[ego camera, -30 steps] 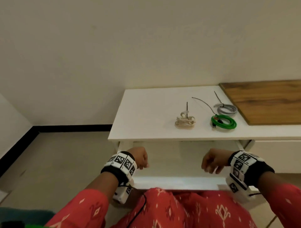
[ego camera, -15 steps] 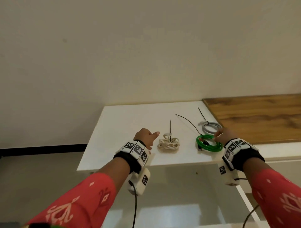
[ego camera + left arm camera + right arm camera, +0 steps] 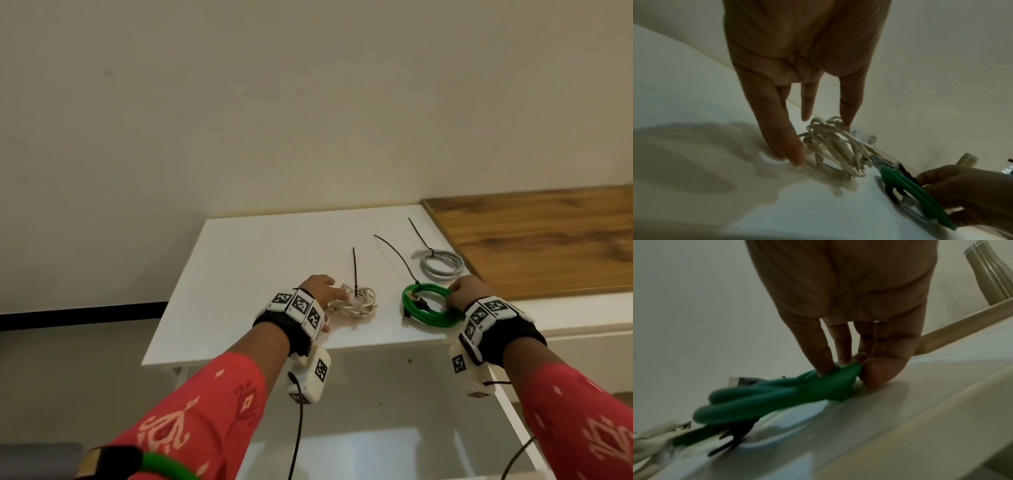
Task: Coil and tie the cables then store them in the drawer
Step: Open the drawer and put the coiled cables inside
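1. We are finding the open drawer (image 3: 394,445) nearest us, only in the head view.
2. Our left hand (image 3: 797,78) is resting straight fingers against the cream cable bundle (image 3: 354,301) on the white tabletop (image 3: 246,274).
3. Our right hand (image 3: 855,321) is pinching the glossy green coil (image 3: 777,391).
4. The grey coil (image 3: 442,265) is lying farthest; only the right wrist view is catching a metal bottle (image 3: 990,272).

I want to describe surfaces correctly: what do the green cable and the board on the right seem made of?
Green cable: probably rubber or plastic jacket, smooth and evenly coloured. Board: looks like wood or wood-look laminate, brown with grain streaks.
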`<state>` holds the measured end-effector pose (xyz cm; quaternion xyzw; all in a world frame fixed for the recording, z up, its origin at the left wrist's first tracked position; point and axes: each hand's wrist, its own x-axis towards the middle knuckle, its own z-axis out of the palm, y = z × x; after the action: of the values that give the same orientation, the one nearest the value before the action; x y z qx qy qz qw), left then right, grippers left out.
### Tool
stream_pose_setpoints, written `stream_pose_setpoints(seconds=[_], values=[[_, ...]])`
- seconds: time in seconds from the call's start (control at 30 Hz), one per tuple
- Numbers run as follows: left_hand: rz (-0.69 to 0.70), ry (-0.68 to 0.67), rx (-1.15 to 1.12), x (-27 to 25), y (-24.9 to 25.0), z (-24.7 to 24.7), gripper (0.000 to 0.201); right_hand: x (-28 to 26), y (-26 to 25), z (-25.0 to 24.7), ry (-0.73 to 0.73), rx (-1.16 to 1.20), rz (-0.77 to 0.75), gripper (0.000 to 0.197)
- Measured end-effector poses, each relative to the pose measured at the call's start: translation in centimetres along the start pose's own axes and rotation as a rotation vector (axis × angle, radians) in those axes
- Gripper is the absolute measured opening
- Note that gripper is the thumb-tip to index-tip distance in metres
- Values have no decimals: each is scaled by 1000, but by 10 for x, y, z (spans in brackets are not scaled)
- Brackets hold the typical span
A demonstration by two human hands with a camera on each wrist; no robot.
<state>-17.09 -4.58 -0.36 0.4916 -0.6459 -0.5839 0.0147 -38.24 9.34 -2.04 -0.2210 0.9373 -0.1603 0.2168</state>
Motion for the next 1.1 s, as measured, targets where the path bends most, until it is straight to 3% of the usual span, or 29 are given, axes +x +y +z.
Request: stream_pose_setpoints(seconds=[0.13,0.27,0.33,0.5,0.6,0.77,0.93,1.1], values=[[19,0,-14,-2,0,5,33,-6,-1,3,22,128,3,17],[43,59,56,1,4,13,57,-13,-4,14,5,204,-4,26],[44,73,81,10,2,17,58,-15,-6,19,10,237,-8,26],[16,40,9,4,6,15,21,-22,-8,23,2,228,-56,27],[11,-11,65,-8,2,7,19,-35,-8,20,-25,226,-111,27],[12,-80,137,-32,-32,-22,20,-72,-19,29,-128,138,-272,27],[-100,-103,286,-56,-89,-61,20,-114,-48,60,-304,-62,-439,25],[-218,-118,381,-62,-135,-83,16,-136,-73,98,-455,-239,-475,33]])
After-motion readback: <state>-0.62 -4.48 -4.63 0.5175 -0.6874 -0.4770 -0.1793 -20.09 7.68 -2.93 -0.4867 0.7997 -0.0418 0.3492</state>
